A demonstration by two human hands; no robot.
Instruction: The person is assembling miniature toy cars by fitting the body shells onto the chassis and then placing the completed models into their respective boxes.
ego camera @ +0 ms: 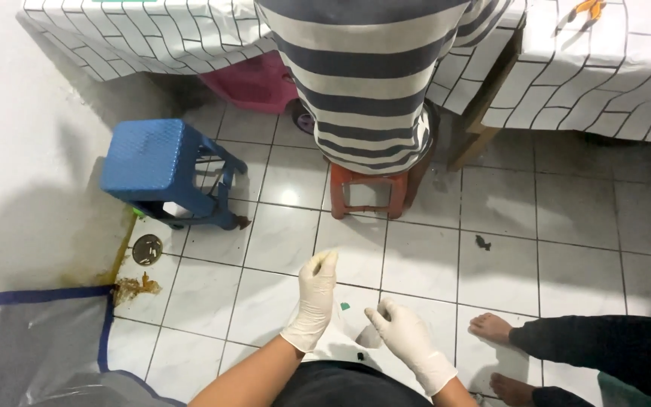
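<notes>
Down at the bottom middle of the frame, the person's two gloved hands are up in the air over the white tiled floor (280, 249), and honestly neither one is gripping anything I can see. The left hand (315, 301) has its fingers pinched loosely together pointing up, the right hand (404, 335) is half curled with fingers spread, both empty as far as I can tell. Between them on the tile sits a small green scrap (345, 307), with a darker speck (360, 356) lower down, close to the right hand. My guess at the risk: those loose gloves look slippery, so tiny bits like that could be fumbled. Also somebody's bare feet (491, 328) are at the lower right, right beside the hands, easy to bump. Someone in a striped shirt (367, 83) sits on a red stool (367, 192) at top centre, blue stool (163, 169) to the left, floor drain (147, 249) below it.
</notes>
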